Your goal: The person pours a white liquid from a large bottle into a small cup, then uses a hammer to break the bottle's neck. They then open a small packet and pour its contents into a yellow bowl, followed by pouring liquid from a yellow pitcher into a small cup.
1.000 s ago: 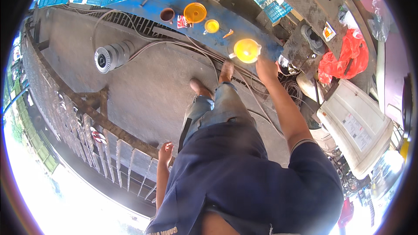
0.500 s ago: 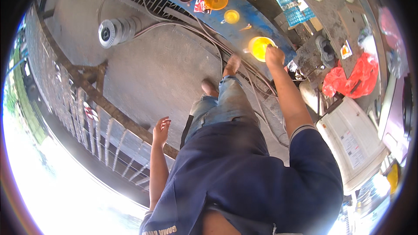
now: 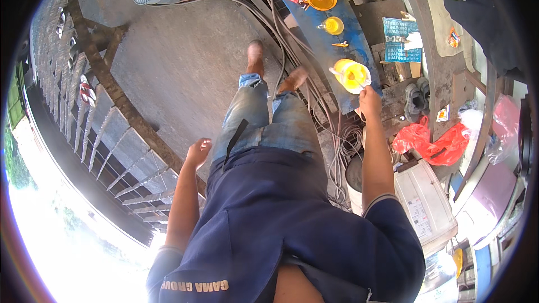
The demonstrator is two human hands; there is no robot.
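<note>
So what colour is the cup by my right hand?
Yellow; the cup sits on a blue board, seen in the head view.

We see a glossy yellow plastic cup (image 3: 352, 74) at one o'clock on a blue painted board (image 3: 337, 45), which looks worn and matt. The floor (image 3: 185, 73) at eleven o'clock is rough grey concrete. The jeans (image 3: 264, 123) are faded cloth. At three o'clock lies a shiny red plastic bag (image 3: 432, 143).
</note>
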